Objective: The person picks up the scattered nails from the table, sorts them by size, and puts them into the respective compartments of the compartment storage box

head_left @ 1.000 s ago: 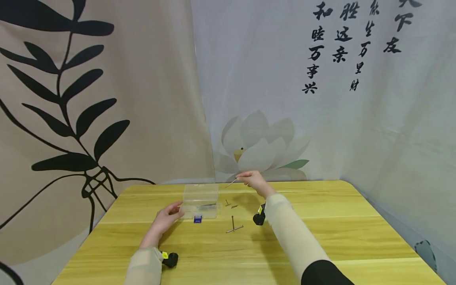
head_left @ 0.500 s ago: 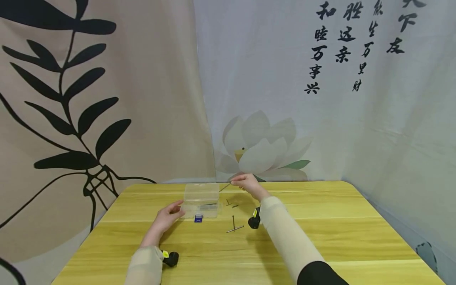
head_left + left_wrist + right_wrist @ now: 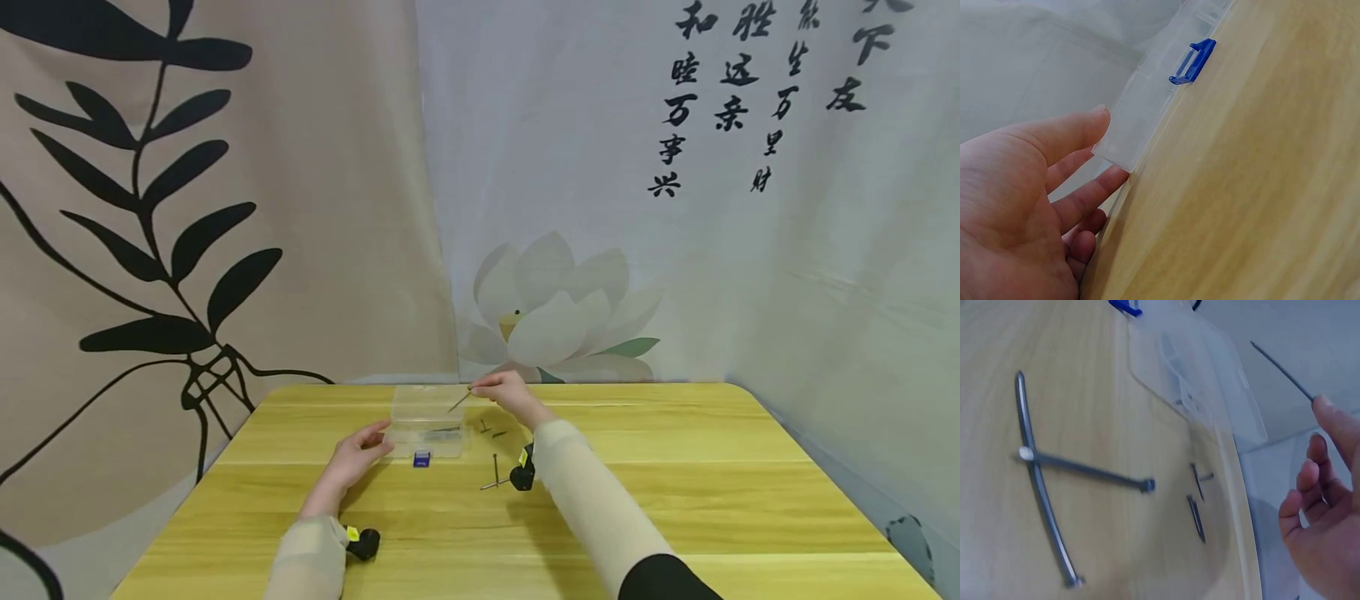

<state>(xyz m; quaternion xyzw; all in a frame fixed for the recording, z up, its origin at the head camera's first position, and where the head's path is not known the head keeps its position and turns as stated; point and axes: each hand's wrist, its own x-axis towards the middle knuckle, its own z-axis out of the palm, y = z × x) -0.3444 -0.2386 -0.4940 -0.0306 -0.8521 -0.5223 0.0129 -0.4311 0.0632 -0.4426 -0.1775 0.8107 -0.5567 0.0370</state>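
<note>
A clear plastic box (image 3: 446,449) with blue latches (image 3: 1196,61) sits at the table's back, its lid (image 3: 416,403) laid back. My left hand (image 3: 358,455) holds the box's left end, thumb and fingers at its corner in the left wrist view. My right hand (image 3: 510,394) pinches a long thin nail (image 3: 1282,370) by one end between thumb and fingertips. The nail slants down and left, its free end overlapping the lid in the head view. Several dark nails (image 3: 444,431) show inside the box. Right of it lie short nails (image 3: 1196,519).
Two longer nails (image 3: 1054,515) lie crossed on the wooden table (image 3: 637,500), in front of the short ones. A printed cloth (image 3: 352,208) hangs behind the table's back edge. Each wrist carries a black camera (image 3: 522,468).
My right hand has moved left and slightly down with the nail, whose free end went from beside the lid to over it. The left hand has kept its place at the box.
</note>
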